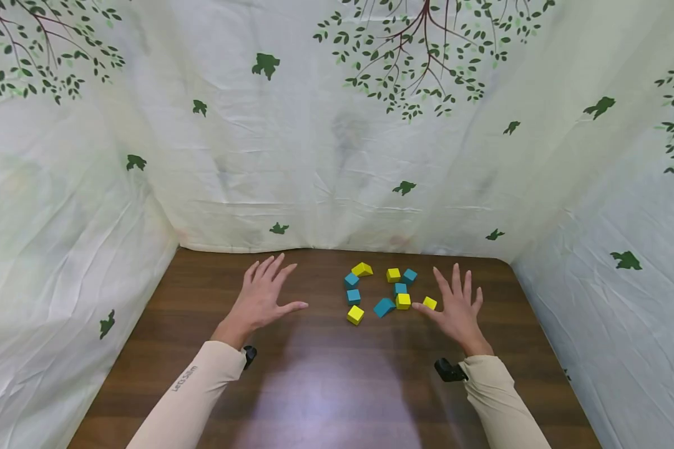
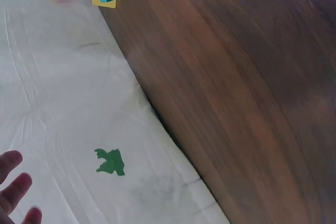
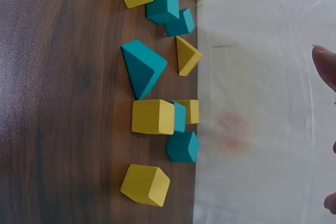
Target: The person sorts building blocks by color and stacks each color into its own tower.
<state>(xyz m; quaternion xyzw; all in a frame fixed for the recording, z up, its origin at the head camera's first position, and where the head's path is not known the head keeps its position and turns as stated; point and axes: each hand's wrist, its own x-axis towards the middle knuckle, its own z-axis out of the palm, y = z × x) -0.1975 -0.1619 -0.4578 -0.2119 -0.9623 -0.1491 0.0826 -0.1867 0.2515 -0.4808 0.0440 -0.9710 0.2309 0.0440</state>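
Observation:
My left hand (image 1: 263,298) is spread with straight fingers to the left of the blocks, holding nothing. On the right, my right hand (image 1: 455,312) is likewise spread and holds nothing; its thumb overlaps a yellow cube (image 1: 429,303) in the head view. Several yellow and blue blocks lie between the hands: a yellow triangular block (image 1: 362,269), blue cubes (image 1: 353,297), another yellow cube (image 1: 356,315), and a blue triangular block (image 3: 142,69). Near the right thumb, a yellow cube (image 3: 152,117) stands before a blue cube (image 3: 179,116). Only fingertips (image 2: 16,190) of the left hand show in its wrist view.
The blocks lie on a brown wooden table (image 1: 326,386), toward its far edge. A white cloth (image 1: 314,156) printed with leaves and branches hangs behind and at both sides. Each wrist wears a dark camera strap (image 1: 449,370).

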